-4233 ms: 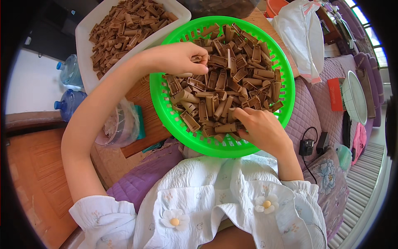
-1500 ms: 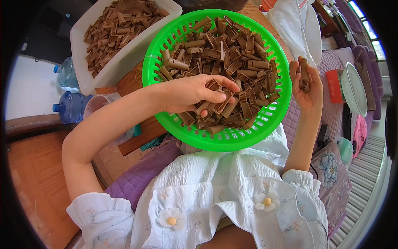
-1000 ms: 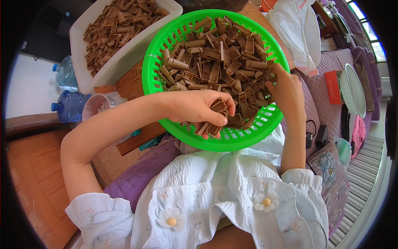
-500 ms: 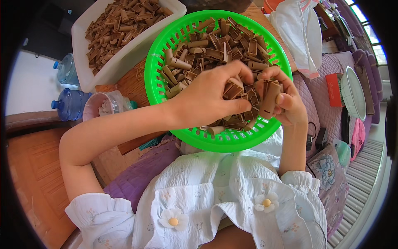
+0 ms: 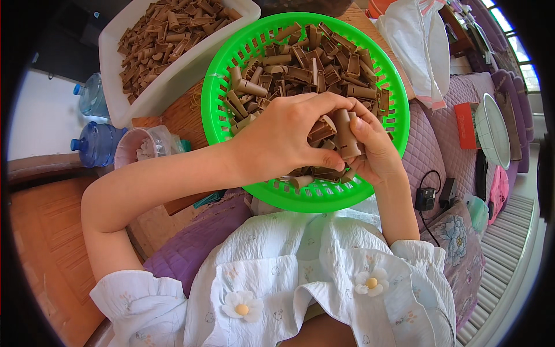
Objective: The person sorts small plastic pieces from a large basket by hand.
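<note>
A brown, tube-like plastic piece stands nearly upright between my hands above a green basket. My right hand grips it from the right, with the thumb on its side and the other fingers partly hidden behind. From the left, my left hand curls around it, the index finger over the top end and the thumb near the bottom end. Several loose brown half-round pieces fill the basket; some show between my left thumb and index finger. How many pieces are in my grip is partly hidden.
Beyond the basket, at the far left, a white tub holds many more brown pieces. A wooden tabletop lies beneath. Blue water bottles and a pinkish bin stand left; a white sack sits at the far right.
My right hand has moved left, bringing its brown piece to my left hand. My left fingers, apart before, now close around that piece.
</note>
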A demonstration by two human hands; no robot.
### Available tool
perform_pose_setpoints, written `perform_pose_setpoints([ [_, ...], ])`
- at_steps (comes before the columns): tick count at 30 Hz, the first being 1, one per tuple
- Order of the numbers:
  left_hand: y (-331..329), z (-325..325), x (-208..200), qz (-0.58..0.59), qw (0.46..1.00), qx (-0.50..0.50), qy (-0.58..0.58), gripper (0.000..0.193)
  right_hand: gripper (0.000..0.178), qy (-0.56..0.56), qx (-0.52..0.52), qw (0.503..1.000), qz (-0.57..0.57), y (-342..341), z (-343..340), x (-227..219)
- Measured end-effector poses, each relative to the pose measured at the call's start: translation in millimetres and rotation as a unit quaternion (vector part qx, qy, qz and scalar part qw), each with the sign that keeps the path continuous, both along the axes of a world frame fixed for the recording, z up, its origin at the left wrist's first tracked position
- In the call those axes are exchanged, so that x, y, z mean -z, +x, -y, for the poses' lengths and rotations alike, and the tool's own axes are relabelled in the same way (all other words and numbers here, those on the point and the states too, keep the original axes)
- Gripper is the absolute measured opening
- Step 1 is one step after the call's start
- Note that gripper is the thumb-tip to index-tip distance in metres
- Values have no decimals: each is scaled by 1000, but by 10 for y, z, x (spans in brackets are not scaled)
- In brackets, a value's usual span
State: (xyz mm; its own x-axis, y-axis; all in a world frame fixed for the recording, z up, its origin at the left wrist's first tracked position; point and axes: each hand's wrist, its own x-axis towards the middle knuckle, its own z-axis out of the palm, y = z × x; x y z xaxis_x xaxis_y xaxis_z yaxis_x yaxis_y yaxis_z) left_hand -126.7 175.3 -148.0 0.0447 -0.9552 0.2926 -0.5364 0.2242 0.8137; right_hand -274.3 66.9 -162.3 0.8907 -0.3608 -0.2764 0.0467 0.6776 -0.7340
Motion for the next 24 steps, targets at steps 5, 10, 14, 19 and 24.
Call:
perform_pose_setpoints([
  [5,-17,-31,-58,-43,996,-11,76,71,37,3,-9,1000,3,-54,49,123],
  [10,-24,-36,-4,-64,994,-21,83,63,42,-17,-36,999,-26,-72,91,167],
  [14,-15,-24,-33,-46,996,-8,75,61,42,55,-77,995,-12,-101,93,135],
  [19,4,-18,-40,-7,999,20,40,61,40,18,-72,997,25,-144,138,196],
  [24,31,-12,7,-30,998,16,46,61,36,-10,-48,999,24,-176,122,91],
])
